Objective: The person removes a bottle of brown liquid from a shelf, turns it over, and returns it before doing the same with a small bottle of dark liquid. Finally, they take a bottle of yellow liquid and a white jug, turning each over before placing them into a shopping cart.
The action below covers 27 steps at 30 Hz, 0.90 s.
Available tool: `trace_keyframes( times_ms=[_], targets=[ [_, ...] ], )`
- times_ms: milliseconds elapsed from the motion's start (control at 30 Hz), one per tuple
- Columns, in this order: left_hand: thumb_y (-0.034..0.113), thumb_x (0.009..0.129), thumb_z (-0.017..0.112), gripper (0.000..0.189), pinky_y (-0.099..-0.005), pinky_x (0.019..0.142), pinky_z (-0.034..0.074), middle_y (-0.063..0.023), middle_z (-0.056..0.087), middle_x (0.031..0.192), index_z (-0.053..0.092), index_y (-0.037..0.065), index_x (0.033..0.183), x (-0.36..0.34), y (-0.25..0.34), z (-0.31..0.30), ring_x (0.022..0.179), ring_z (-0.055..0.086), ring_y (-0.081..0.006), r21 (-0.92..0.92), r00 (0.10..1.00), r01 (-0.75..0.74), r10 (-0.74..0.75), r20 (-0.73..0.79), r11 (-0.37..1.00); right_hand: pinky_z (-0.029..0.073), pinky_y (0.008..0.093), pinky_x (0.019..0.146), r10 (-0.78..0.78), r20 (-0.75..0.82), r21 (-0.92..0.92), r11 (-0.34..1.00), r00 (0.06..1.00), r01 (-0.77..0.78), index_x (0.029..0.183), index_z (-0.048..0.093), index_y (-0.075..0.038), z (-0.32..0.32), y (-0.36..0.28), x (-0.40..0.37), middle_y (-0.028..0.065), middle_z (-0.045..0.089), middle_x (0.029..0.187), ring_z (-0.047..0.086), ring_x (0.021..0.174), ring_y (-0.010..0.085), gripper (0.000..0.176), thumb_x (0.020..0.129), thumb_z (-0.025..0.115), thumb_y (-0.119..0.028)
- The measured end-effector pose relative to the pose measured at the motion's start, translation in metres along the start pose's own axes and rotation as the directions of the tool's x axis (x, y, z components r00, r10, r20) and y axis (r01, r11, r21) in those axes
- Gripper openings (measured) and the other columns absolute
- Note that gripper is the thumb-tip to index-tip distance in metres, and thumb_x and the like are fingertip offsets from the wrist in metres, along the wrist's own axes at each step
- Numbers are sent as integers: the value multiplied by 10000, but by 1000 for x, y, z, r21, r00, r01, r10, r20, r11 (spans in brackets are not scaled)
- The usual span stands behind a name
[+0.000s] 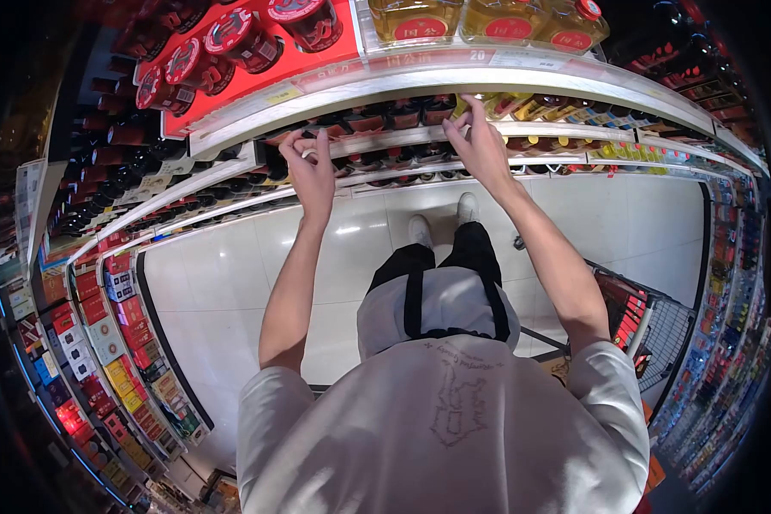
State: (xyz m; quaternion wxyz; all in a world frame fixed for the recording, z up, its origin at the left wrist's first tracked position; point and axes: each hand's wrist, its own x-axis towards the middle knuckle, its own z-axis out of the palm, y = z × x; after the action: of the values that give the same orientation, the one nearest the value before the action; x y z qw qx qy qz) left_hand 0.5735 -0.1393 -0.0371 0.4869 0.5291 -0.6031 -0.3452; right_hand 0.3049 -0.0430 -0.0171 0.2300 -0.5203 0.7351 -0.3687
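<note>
Left hand [311,171] and right hand [481,146], fingers pinched on shelf rail [394,138], bottles [403,112] behind

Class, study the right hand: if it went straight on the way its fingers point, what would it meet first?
Most likely the shelf rail: the right hand seems to have its fingertips at it. Just behind stand bottles. Depth is unclear in this view.
</note>
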Motion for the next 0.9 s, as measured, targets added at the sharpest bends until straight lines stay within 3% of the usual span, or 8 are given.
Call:
trace_keyframes(
  times_ms=[33, 100, 133, 167, 233, 333, 533, 900],
  targets=[
    [244, 975, 688, 369, -259, 533, 469, -56, 638, 728, 512, -14, 1172, 8, -3, -7, 565, 626, -137, 3, 1000, -1, 1, 3, 1000, 523, 476, 716, 10, 7, 31, 999, 1000, -10, 1389, 393, -21, 2, 2, -2, 87, 693, 836, 696, 787, 357, 549, 954, 642, -245],
    [303, 954, 711, 457, -322, 557, 496, -75, 661, 762, 504, -29, 1191, 26, -11, -20, 566, 635, -178, 310, 989, -39, -7, 146, 950, 521, 476, 720, 13, 15, 42, 999, 1000, -14, 1385, 412, -29, 11, 9, -5, 88, 693, 838, 695, 788, 361, 532, 954, 639, -245],
    [391, 933, 716, 509, -403, 593, 518, -86, 683, 756, 534, -26, 1159, 34, -15, -21, 598, 669, -253, 375, 987, -115, 63, 148, 920, 520, 475, 724, 14, 24, 52, 999, 1000, -16, 1380, 431, -37, 16, 11, -6, 89, 693, 841, 694, 790, 364, 516, 955, 636, -245],
    [391, 933, 716, 509, -403, 593, 518, -86, 683, 756, 534, -26, 1159, 37, -19, -23, 598, 669, -253, 377, 987, -116, 65, 147, 919, 520, 475, 724, 12, 24, 55, 998, 1000, -13, 1380, 431, -37, 19, 13, -7, 89, 693, 841, 694, 790, 364, 516, 955, 636, -245],
    [449, 929, 696, 491, -443, 617, 529, -92, 694, 728, 592, -10, 1069, 42, -3, -21, 645, 693, -318, 539, 970, -47, -91, 226, 841, 517, 465, 728, 39, 62, 24, 999, 997, -41, 1334, 498, -41, 22, 11, -14, 92, 684, 833, 691, 795, 361, 447, 957, 630, -242],
    [487, 930, 673, 486, -471, 632, 534, -98, 696, 700, 641, 2, 950, 49, -10, -17, 671, 694, -366, 602, 970, -102, -54, 236, 792, 513, 456, 722, 25, 101, 12, 1000, 995, -26, 1281, 548, -32, 23, 10, -21, 97, 677, 823, 685, 790, 350, 384, 963, 618, -236],
    [529, 944, 635, 534, -445, 652, 534, -98, 710, 728, 682, -3, 932, 57, -16, -14, 687, 701, -334, 689, 963, -162, -39, 266, 707, 505, 446, 698, 66, 180, 15, 997, 982, -69, 1241, 589, -52, 20, 11, -31, 91, 680, 830, 677, 767, 332, 328, 974, 605, -244],
    [500, 956, 625, 528, -504, 656, 536, -191, 690, 707, 665, -12, 834, 53, -10, -13, 697, 688, -423, 663, 968, -179, 10, 251, 726, 514, 435, 719, 129, 214, -5, 991, 968, -131, 1218, 626, -66, 19, 11, -43, 85, 690, 834, 686, 787, 307, 317, 973, 603, -265]
  ],
)
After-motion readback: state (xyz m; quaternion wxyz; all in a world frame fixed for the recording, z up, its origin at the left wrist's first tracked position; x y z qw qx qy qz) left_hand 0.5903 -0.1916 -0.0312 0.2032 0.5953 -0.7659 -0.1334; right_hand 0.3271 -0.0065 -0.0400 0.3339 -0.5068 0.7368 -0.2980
